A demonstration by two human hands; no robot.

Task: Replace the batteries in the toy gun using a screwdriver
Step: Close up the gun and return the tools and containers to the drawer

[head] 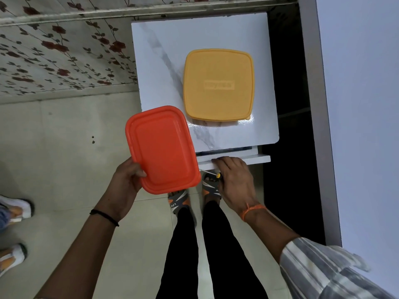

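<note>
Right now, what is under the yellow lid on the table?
The yellow lid covers a container on the white table; only its lower edge shows. Its contents are hidden.

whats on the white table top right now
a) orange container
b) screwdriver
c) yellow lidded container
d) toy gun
c: only the yellow lidded container sits on the white table top; the left hand holds the orange container off its edge, the right hand holds the screwdriver lower down, and no toy gun is in view.
</note>
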